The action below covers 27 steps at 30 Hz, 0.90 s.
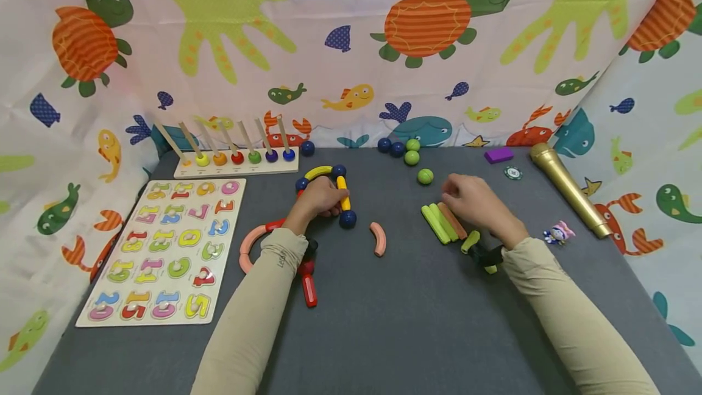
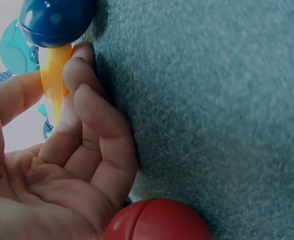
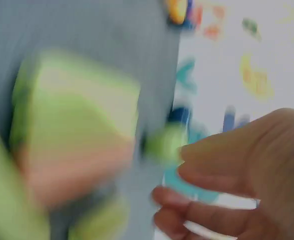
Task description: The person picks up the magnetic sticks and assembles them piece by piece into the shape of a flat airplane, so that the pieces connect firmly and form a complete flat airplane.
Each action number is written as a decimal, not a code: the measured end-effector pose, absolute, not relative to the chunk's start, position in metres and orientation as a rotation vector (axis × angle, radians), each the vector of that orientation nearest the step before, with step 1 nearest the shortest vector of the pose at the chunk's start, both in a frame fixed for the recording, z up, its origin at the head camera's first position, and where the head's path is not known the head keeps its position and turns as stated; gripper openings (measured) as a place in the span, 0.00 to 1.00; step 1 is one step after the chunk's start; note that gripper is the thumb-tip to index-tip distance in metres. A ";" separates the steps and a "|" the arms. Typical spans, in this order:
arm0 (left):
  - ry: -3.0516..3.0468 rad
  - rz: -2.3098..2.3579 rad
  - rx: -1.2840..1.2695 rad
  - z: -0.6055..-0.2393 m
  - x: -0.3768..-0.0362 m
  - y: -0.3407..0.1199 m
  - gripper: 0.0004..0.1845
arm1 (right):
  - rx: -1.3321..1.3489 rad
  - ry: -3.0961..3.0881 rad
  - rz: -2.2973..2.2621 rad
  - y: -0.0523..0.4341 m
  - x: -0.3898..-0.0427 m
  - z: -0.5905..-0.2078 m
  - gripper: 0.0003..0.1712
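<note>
My left hand (image 1: 329, 199) grips an orange stick (image 1: 343, 193) that belongs to an arch of sticks and dark blue balls (image 1: 347, 219) on the grey table. In the left wrist view the thumb and fingers (image 2: 81, 95) lie on either side of that orange stick (image 2: 54, 75), under a blue ball (image 2: 56, 20), with a red piece (image 2: 157, 220) below. My right hand (image 1: 455, 192) hovers with relaxed fingers over a row of green and pink sticks (image 1: 441, 222) and holds nothing. The right wrist view is blurred; it shows loose fingers (image 3: 212, 165) beside green and pink sticks (image 3: 76, 130).
A number puzzle board (image 1: 164, 249) lies at the left, with a peg board of rings (image 1: 236, 160) behind it. Green balls (image 1: 425, 176), blue balls (image 1: 390, 146), a purple block (image 1: 498, 155), a gold microphone (image 1: 570, 188), a small figure (image 1: 558, 233) and a pink curved piece (image 1: 378, 238) lie about.
</note>
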<state>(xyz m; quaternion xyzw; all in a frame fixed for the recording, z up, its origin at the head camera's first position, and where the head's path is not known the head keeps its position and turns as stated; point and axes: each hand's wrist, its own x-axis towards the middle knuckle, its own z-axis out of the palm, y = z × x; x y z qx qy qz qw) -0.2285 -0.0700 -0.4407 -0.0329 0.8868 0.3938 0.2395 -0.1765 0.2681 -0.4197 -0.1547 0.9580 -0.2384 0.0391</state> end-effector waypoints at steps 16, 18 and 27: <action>2.762 1.117 0.198 -0.416 -0.200 -0.111 0.17 | -0.204 3.013 -0.535 0.326 -0.170 -0.425 0.13; 2.796 1.013 0.210 -0.412 -0.195 -0.123 0.17 | -0.274 3.032 -0.575 0.304 -0.174 -0.421 0.16; 2.661 0.607 0.343 -0.422 -0.181 -0.154 0.20 | -0.786 2.975 -0.697 0.177 -0.188 -0.417 0.12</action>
